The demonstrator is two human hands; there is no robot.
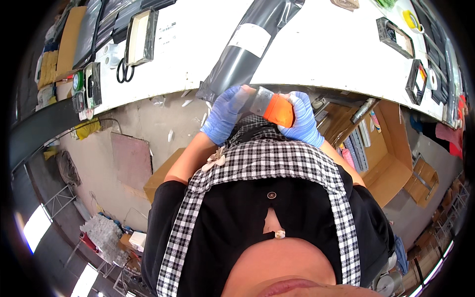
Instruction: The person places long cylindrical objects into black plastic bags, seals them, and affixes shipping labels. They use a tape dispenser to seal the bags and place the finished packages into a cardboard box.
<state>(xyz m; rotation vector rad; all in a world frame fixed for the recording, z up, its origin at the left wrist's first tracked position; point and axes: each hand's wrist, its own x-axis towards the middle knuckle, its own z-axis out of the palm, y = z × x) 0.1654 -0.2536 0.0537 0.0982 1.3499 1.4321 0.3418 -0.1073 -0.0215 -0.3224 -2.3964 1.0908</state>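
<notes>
In front of my waist I hold a small tool (278, 112) with an orange body and a flat grey end; its exact kind is unclear. My right hand (303, 121) is closed round the orange part. My left hand (222, 115) has its fingertips together at the grey end, its other fingers curled. Both hands wear blue gloves, with some fingertips bare. Just beyond them lies a long black plastic parcel (231, 67) with a white label (250, 40). It slants across the white table (316, 54), its near end beside my left hand at the table edge.
Black scissors (124, 72) and a frame-shaped box (142, 38) lie on the table's left. Two dark frame-shaped boxes (396, 38) (417, 81) and yellow tape (410, 20) are at the right. An open cardboard box (383, 163) stands below the table, to my right.
</notes>
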